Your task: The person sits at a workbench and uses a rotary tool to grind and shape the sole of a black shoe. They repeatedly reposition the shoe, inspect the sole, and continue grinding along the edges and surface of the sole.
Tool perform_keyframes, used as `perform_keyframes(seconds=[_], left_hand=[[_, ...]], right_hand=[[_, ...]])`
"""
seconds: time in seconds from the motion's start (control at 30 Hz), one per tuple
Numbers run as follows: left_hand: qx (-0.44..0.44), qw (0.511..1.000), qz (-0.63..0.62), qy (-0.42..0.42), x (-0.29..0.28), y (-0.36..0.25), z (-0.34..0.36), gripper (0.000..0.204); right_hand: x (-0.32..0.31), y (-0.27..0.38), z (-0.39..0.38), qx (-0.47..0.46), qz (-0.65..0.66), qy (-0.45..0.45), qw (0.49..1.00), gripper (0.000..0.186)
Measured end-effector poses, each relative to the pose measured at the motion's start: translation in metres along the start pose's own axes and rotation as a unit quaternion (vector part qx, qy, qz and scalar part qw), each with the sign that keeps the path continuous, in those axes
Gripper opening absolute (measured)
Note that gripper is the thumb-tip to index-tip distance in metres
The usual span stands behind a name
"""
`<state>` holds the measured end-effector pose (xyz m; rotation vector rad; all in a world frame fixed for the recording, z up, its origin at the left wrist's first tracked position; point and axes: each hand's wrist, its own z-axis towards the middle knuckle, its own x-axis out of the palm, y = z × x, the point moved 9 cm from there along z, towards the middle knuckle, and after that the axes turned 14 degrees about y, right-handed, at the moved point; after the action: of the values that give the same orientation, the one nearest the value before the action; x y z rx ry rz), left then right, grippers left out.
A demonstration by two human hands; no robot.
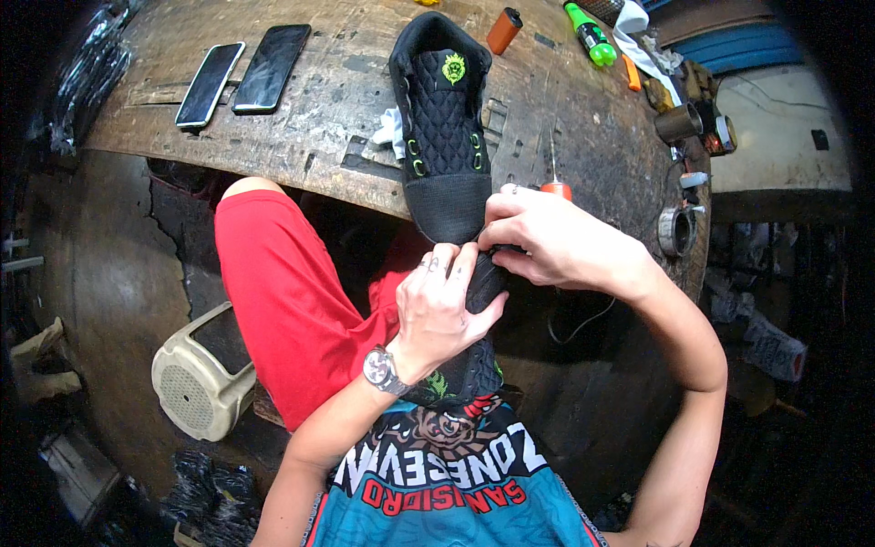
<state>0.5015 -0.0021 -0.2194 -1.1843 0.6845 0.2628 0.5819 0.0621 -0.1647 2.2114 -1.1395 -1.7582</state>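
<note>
A black quilted shoe point(447, 128) with a lime-green emblem lies on the wooden table, its toe pointing toward me over the near edge. Below it, a second black shoe point(476, 365) rests toe-up in my lap, partly covered by my hands. My left hand point(442, 301), with a metal watch at the wrist, grips this second shoe near its toe. Bent fingers of my right hand point(533, 232) pinch at the same toe from the right; whether they also hold something small is hidden. An orange-handled awl point(556, 190) lies just beyond my right hand, its thin shaft pointing away.
Two phones point(262, 73) lie on the table's far left. An orange lighter point(504, 31) is beyond the upper shoe. At the right are a green bottle point(592, 36), a roll of tape point(676, 230) and clutter. A cream plastic stool point(196, 378) stands on the floor at left.
</note>
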Motion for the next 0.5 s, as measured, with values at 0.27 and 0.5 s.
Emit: perform_keyframes(seconds=[0.27, 0.5], left_hand=[[-0.005, 1.000, 0.007, 0.012, 0.002, 0.000, 0.000, 0.057], [0.001, 1.000, 0.007, -0.003, 0.001, 0.002, -0.002, 0.055]], right_hand=[[-0.003, 0.018, 0.017, -0.026, -0.125, 0.025, 0.992, 0.010], [0.003, 0.034, 0.019, 0.002, -0.222, 0.042, 0.974, 0.011]])
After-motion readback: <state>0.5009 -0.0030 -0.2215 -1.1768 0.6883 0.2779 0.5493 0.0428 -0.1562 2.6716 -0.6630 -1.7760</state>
